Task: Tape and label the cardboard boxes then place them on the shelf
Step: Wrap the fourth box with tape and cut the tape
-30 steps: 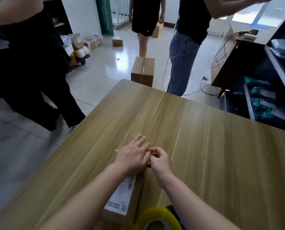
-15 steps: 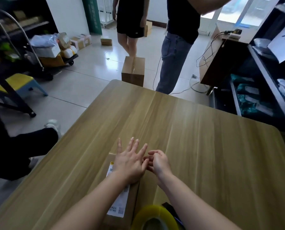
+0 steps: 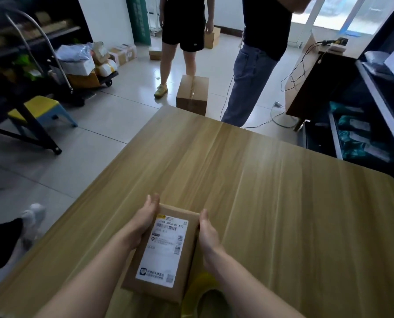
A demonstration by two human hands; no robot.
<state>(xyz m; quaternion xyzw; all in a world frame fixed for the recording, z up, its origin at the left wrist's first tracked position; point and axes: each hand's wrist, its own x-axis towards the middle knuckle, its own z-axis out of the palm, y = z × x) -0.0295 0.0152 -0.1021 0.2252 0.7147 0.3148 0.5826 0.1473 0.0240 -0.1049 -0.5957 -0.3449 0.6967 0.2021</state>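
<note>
Labelled box pressed between two flat hands, low over the near end of the table.

The cardboard box (image 3: 166,251), white label (image 3: 162,249) facing up, sits between the left hand (image 3: 141,222) and right hand (image 3: 208,235). The fingers of both lie straight and together along its long sides. It seems lifted off the table (image 3: 283,203), though its underside is hidden. A yellow tape roll (image 3: 205,292) lies just below its near end. To carry it well, press evenly from both sides and keep it level.
</note>
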